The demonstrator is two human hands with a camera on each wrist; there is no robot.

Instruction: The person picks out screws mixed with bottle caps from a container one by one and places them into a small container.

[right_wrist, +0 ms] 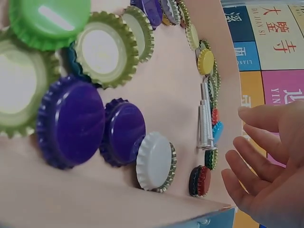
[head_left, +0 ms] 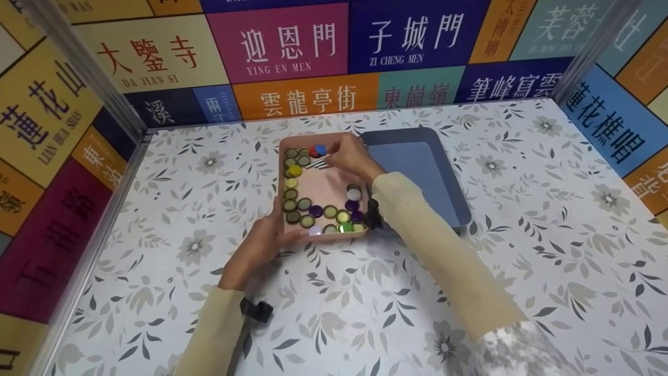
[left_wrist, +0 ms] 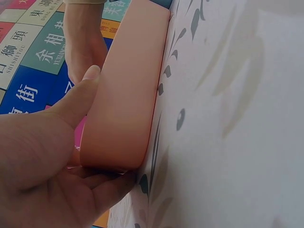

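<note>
My left hand (head_left: 263, 235) grips the near left corner of a pink tray (head_left: 329, 183). In the left wrist view its thumb lies on the rim of the tray (left_wrist: 126, 90) and its fingers are around the corner. Along the tray's sides lie many bottle caps, among them a yellow cap (head_left: 295, 171), purple caps (right_wrist: 71, 122) and a white cap (right_wrist: 154, 161). Several metal screws (right_wrist: 205, 121) lie together near the far side. Above the far right corner is my right hand (head_left: 350, 155), its fingers (right_wrist: 251, 159) loosely bent, with nothing visible between them.
A blue-grey tray (head_left: 417, 172) stands against the right side of the pink one. Both are on a table (head_left: 172, 235) covered with a leaf-and-flower pattern. Panels with printed characters (head_left: 292, 47) rise behind and on both sides.
</note>
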